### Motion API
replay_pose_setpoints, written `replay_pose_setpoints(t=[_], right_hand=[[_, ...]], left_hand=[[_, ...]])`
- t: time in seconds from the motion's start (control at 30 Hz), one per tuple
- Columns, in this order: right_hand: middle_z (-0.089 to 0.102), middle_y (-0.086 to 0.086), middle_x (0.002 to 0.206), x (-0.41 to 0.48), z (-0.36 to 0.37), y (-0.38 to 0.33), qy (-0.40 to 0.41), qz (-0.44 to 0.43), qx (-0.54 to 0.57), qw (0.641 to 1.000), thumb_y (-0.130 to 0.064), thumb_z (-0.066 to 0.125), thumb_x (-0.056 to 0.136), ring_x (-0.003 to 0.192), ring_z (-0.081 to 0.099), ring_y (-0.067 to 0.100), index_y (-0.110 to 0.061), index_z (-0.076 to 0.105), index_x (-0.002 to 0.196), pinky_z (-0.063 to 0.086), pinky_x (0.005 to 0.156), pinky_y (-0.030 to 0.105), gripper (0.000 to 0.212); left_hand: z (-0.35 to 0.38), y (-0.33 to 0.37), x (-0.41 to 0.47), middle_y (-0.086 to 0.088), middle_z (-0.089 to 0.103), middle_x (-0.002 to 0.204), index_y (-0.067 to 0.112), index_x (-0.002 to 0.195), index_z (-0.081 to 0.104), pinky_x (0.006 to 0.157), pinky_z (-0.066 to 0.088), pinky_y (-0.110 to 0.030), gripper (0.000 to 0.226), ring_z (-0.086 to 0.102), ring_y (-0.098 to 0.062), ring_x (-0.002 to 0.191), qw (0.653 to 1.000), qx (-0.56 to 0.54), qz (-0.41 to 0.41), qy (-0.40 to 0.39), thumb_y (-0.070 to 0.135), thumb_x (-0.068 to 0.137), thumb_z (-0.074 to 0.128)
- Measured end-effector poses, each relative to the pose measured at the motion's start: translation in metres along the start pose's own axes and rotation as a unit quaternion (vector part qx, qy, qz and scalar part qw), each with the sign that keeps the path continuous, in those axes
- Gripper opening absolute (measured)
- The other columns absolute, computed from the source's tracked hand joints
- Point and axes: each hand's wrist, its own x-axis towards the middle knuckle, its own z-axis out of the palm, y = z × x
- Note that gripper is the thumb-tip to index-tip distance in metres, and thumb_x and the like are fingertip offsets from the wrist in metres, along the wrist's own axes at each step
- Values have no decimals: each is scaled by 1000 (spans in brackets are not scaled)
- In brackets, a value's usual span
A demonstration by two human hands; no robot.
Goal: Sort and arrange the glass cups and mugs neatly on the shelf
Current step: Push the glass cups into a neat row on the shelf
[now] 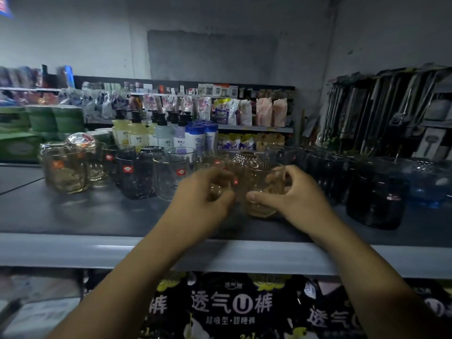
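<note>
On the dark shelf top [73, 211] stand rows of glassware. My left hand [203, 199] is closed around a small clear glass [217, 189] with a red sticker. Right beside it, my right hand [293, 196] grips an amber-tinted glass cup [264, 192] that rests on the shelf. The two glasses are close together, nearly touching. To the left stand amber mugs [66, 170], dark smoky cups [137, 174] and a clear tumbler [171, 174]. Dark blue-grey glasses [374, 199] fill the right side.
Pump bottles [146, 133] and blue-capped bottles [200, 135] stand behind the glasses. A further shelf of packaged goods [244, 111] runs across the back. Hanging utensils [391, 106] are at the right. The grey shelf lip [73, 250] fronts printed packages [232, 307] below.
</note>
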Motion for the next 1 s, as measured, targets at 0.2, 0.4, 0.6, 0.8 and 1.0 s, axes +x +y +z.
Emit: replay_pose_setpoints(t=[0.2, 0.4, 0.6, 0.8, 1.0], right_hand=[[68, -10, 106, 16, 4, 3, -24, 49, -20, 998, -49, 94, 58, 96, 66, 9, -24, 60, 112, 56, 85, 34, 69], [70, -11, 102, 25, 11, 4, -47, 36, -19, 998, -45, 94, 62, 92, 67, 5, -24, 62, 110, 54, 78, 27, 62], [66, -12, 118, 29, 16, 13, -55, 8, -59, 997, -76, 83, 51, 103, 66, 5, -35, 59, 119, 55, 95, 37, 83], [63, -11, 117, 25, 14, 19, -49, 15, -49, 997, -64, 89, 53, 100, 69, 13, -36, 52, 124, 57, 91, 42, 85], [64, -16, 112, 25, 19, 14, -25, 10, -71, 997, -44, 91, 68, 95, 68, 8, -27, 55, 120, 55, 84, 29, 65]], left_hand=[[-13, -31, 30, -6, 48, 131, 12, 132, 57, 85, 56, -50, 45, 66, -30, 89, 973, 205, 91, 46, 24, 90, 68], [-4, -30, 54, -6, 50, 134, 15, 137, 50, 91, 55, -53, 42, 60, -35, 114, 956, 284, 72, -12, 28, 99, 59], [1, -36, 63, -6, 51, 126, 15, 130, 53, 86, 56, -54, 35, 63, -37, 107, 953, 292, 77, 0, 27, 98, 62], [3, -46, 66, -5, 55, 127, 17, 133, 58, 89, 56, -54, 39, 62, -36, 111, 960, 260, 103, 21, 28, 96, 65], [5, -54, 69, -4, 59, 120, 18, 128, 64, 86, 56, -50, 34, 63, -32, 105, 967, 214, 127, 47, 29, 96, 65]])
